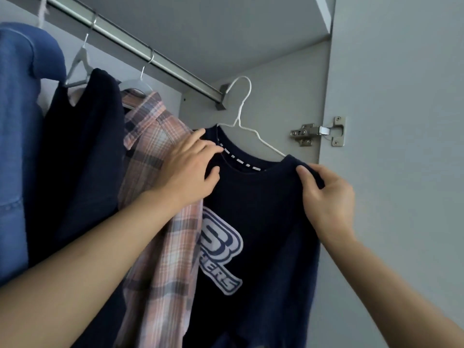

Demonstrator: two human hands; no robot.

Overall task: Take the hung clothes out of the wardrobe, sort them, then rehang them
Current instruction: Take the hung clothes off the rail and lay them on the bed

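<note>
Navy top (pixel 261 222) with a pale logo, on a white wire hanger (pixel 247 126), held up below the right end of the rail (pixel 140 54). Hanger hook near the rail's end bracket, not on the rail. Left hand (pixel 187 169) on the top's left shoulder, right by the neck hole, fingers spread and bent over the cloth, thumb pressed on the front. Gripping or only resting there: cannot tell. Right hand (pixel 326 199) pinching the top's right shoulder, thumb in front, fingers curled behind the cloth.

Pink check shirt (pixel 160 212) on the rail, just left of the top and touching it, partly behind the left arm. Dark garment (pixel 85 156) next along to the left, on a white hanger (pixel 79 64). Blue denim piece (pixel 17 116) far left on the rail, cut off by the edge of the view.

Grey wardrobe door (pixel 401 121) open, right of the rail. Metal hinge (pixel 319 131) on the door's inner edge, lower than the rail's end. Grey shelf (pixel 200 26) above the rail.
</note>
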